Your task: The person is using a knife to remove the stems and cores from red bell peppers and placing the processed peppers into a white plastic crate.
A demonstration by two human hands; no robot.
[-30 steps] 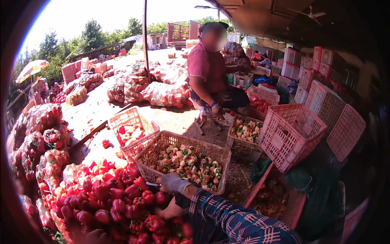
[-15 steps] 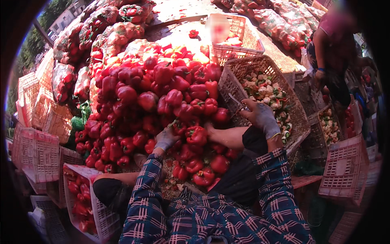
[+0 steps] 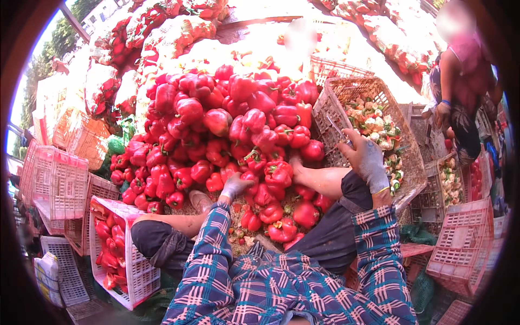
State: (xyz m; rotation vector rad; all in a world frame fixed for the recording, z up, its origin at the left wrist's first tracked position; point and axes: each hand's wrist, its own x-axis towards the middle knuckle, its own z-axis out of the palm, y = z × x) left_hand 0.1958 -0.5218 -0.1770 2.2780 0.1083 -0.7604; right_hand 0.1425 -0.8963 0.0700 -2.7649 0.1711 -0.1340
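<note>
Left hand [image 3: 236, 187] lower than half a second ago, fingers closing on a red pepper [image 3: 250, 177] in the pile; right hand [image 3: 367, 161] gripping a small knife [image 3: 340, 131] over the scrap basket [image 3: 331, 111].

A pink crate [image 3: 123, 246] holding peppers is standing at the lower left, with empty pink crates [image 3: 54, 181] stacking beside it. Another person [image 3: 463, 86] is sitting at the upper right, near mesh sacks [image 3: 390, 32] lying behind.
</note>
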